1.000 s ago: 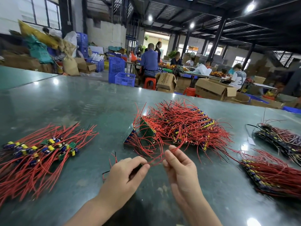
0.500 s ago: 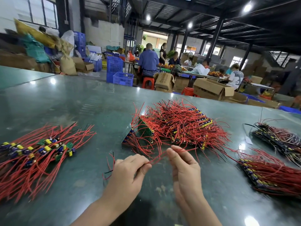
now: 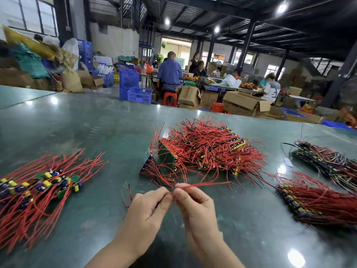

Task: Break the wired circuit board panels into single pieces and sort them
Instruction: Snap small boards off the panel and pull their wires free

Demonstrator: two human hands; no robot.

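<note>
At the left edge lay the singles [image 3: 36, 188] on the table [image 3: 77, 120]. Low centre, the left hand [image 3: 146, 215] and right hand [image 3: 195, 206] both pinched red wires [image 3: 204, 184], fingertips now nearly touching, closer than before. Above them sat the panels [image 3: 204, 149]; more stacks [image 3: 316, 200] lay right. The carton [image 3: 189, 95] print was unreadable.

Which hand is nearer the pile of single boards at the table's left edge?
Left. The left hand sits at centre front, right of the single boards pile with bare table between. The right hand is further right, beyond the left.
</note>
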